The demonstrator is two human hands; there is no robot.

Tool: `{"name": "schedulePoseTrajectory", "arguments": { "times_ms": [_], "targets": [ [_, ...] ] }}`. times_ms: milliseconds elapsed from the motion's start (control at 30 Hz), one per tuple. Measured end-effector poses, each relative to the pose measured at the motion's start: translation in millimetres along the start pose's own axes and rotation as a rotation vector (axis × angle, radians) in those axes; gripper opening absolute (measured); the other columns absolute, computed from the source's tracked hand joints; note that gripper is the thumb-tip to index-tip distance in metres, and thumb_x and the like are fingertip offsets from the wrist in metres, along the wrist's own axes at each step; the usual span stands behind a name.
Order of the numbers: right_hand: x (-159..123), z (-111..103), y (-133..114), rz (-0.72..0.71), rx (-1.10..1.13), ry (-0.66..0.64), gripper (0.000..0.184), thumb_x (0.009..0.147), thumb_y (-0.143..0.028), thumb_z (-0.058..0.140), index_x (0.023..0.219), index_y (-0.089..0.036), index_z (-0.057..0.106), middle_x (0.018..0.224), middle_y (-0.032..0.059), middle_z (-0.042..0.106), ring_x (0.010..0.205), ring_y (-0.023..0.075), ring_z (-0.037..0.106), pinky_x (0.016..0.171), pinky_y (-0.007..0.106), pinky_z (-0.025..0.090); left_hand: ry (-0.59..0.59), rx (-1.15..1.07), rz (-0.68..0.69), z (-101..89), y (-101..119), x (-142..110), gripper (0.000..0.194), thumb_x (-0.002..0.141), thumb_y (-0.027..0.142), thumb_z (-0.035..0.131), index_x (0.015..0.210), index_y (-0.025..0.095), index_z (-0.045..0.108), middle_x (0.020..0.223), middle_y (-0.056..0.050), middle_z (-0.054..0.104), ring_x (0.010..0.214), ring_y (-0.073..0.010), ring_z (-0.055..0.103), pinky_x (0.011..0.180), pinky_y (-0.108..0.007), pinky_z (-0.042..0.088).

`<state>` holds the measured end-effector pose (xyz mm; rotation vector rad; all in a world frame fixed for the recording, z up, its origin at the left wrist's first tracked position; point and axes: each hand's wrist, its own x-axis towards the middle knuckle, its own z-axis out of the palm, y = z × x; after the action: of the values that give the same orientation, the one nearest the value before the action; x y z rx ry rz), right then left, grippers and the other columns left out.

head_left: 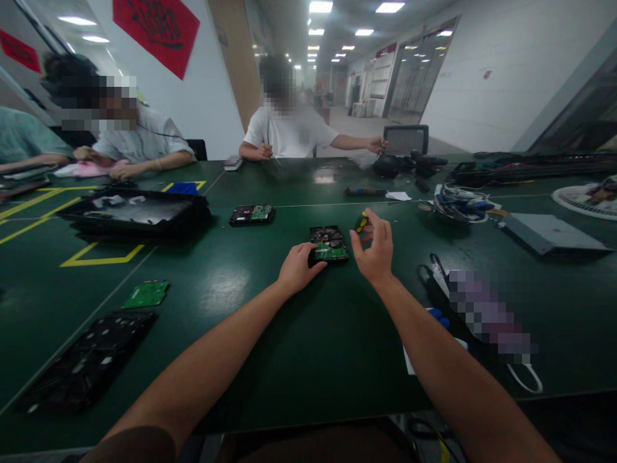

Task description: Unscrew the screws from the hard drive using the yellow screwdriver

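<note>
A hard drive (331, 249) with a green circuit board lies on the green table in front of me. My left hand (299, 269) grips its near left corner, thumb along the near edge and fingers on the left side. Just right of the drive, my right hand (378, 252) is raised, its fingers closed on a short yellow-and-black screwdriver handle (361, 222). I cannot make out the screwdriver's tip. Another hard drive (251, 215) rests farther back to the left. A loose green circuit board (147, 293) lies at the left, beyond several black drive bodies (91, 354).
A black tray (139, 215) stands at the left. To the right are bundled cables (460, 204), a grey metal box (554, 233) and a pouch-like item (489, 308), partly blurred. A dark tool (366, 191) lies ahead. Co-workers sit across the table, one (294, 132) directly opposite.
</note>
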<state>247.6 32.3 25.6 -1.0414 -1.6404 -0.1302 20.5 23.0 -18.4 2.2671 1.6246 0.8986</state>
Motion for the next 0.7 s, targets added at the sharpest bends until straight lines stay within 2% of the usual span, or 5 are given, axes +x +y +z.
{"name": "schedulePoseTrajectory", "arguments": {
  "times_ms": [67, 200, 433, 600, 700],
  "targets": [
    [0.0, -0.1, 0.0, -0.003, -0.005, -0.004, 0.068, 0.094, -0.024, 0.061, 0.157, -0.031, 0.035, 0.126, 0.0115, 0.055, 0.094, 0.0232, 0.062, 0.076, 0.042, 0.064, 0.004, -0.005, 0.007, 0.3, -0.4, 0.0, 0.051, 0.087, 0.046, 0.074, 0.13, 0.019, 0.062, 0.133, -0.012, 0.065, 0.128, -0.0289, 0.056, 0.108, -0.043, 0.048],
    [0.2, 0.2, -0.9, -0.016, 0.01, -0.016, 0.07, 0.095, -0.021, 0.056, 0.159, -0.032, 0.03, 0.132, 0.0126, 0.054, 0.098, 0.0247, 0.063, 0.082, 0.047, 0.064, 0.008, -0.011, 0.009, 0.2, -0.7, -0.1, 0.051, 0.087, 0.046, 0.074, 0.13, 0.02, 0.062, 0.134, -0.012, 0.065, 0.128, -0.0289, 0.056, 0.108, -0.043, 0.048],
    [-0.6, 1.3, 1.7, 0.032, 0.015, 0.028, 0.069, 0.092, -0.026, 0.063, 0.156, -0.031, 0.036, 0.128, 0.0118, 0.051, 0.088, 0.0207, 0.062, 0.075, 0.042, 0.064, -0.005, -0.007, -0.011, -1.3, 1.5, -0.1, 0.052, 0.088, 0.046, 0.073, 0.131, 0.021, 0.062, 0.135, -0.012, 0.064, 0.13, -0.0294, 0.055, 0.108, -0.044, 0.048],
    [-0.3, 1.2, 0.0, -0.006, 0.027, 0.024, 0.066, 0.096, -0.023, 0.056, 0.158, -0.031, 0.034, 0.133, 0.0126, 0.052, 0.101, 0.024, 0.063, 0.086, 0.046, 0.063, -0.005, -0.012, -0.012, -1.1, 0.9, 0.0, 0.051, 0.088, 0.045, 0.074, 0.132, 0.022, 0.061, 0.136, -0.011, 0.064, 0.13, -0.0291, 0.055, 0.108, -0.044, 0.048],
    [-0.4, 1.3, -1.2, 0.015, 0.015, 0.036, 0.067, 0.096, -0.023, 0.057, 0.158, -0.03, 0.033, 0.132, 0.013, 0.052, 0.096, 0.0223, 0.065, 0.085, 0.045, 0.063, -0.01, -0.015, -0.017, -0.9, 0.0, 0.3, 0.052, 0.088, 0.046, 0.074, 0.132, 0.021, 0.061, 0.137, -0.011, 0.064, 0.13, -0.0294, 0.055, 0.108, -0.045, 0.048]
  ]
}}
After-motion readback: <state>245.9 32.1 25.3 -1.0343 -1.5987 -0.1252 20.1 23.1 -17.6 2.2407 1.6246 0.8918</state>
